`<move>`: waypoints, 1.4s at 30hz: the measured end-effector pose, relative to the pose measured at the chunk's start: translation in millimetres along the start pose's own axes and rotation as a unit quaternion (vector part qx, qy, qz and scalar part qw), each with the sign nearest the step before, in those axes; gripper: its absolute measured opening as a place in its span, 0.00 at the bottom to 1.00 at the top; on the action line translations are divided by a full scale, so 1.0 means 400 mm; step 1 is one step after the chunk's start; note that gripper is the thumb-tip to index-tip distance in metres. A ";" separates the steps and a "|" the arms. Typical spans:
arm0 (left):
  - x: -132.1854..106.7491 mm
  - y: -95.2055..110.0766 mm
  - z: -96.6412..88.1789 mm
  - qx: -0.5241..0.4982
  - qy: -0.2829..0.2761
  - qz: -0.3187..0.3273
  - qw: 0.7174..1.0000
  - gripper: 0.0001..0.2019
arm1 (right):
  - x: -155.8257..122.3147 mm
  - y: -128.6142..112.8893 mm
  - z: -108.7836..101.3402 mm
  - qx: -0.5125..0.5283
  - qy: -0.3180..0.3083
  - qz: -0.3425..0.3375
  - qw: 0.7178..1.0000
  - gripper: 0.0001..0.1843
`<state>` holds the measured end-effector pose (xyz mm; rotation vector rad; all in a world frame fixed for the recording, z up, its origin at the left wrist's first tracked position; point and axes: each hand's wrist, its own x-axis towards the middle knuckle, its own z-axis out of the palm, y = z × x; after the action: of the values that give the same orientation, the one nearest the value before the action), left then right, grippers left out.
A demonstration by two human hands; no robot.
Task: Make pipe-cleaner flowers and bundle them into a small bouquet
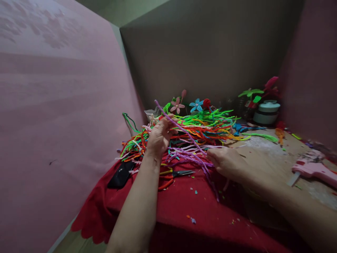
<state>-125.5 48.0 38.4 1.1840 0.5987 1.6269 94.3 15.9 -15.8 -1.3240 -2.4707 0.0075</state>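
A purple pipe cleaner (185, 131) slants between my two hands, its upper end sticking out past my left fingers. My left hand (160, 135) is closed on it near that end, over the pile. Lower down, my right hand (223, 161) pinches its other end, with the fingertips partly hidden. Loose purple pipe cleaners (195, 158) lie below and between the hands. Behind them spreads a tangled heap of green, orange and red pipe cleaners (207, 128). Scissors (181, 173) with orange and yellow handles rest on the red cloth near my left forearm.
A black phone (120, 175) lies at the left edge of the red cloth (184, 207). On the right are a pink glue gun (313, 168) and a lidded jar (266, 112). A pink flower (177, 105) and a blue flower (196, 105) stand behind the heap. Walls enclose the table.
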 end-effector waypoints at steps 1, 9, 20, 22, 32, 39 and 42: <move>-0.005 -0.008 0.005 0.034 -0.021 -0.019 0.999 0.13 | 0.001 0.003 -0.001 0.003 0.004 0.002 1.000 0.09; -0.029 -0.052 0.026 0.102 -0.071 -0.098 0.987 0.07 | 0.010 0.027 0.016 0.043 0.001 0.017 0.999 0.10; -0.035 -0.063 0.064 -0.033 0.051 -0.043 0.997 0.10 | 0.021 0.019 0.002 0.506 0.148 0.195 0.827 0.14; -0.047 -0.076 0.077 -0.036 0.025 -0.081 0.996 0.10 | 0.022 0.006 0.005 0.605 0.098 0.177 0.770 0.17; -0.101 -0.146 0.134 0.003 -0.047 -0.192 0.980 0.08 | 0.032 0.006 0.035 0.782 0.121 0.128 0.598 0.10; -0.100 -0.147 0.129 0.059 -0.047 -0.193 0.978 0.09 | 0.029 0.002 0.032 0.777 0.146 0.120 0.601 0.10; -0.102 -0.152 0.128 0.084 -0.058 -0.190 0.976 0.10 | 0.028 0.001 0.029 0.752 0.153 0.138 0.626 0.10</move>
<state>-52.2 26.2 -7.8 1.1907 0.8439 1.1948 85.3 26.9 -23.5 -0.6635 -1.0533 1.4137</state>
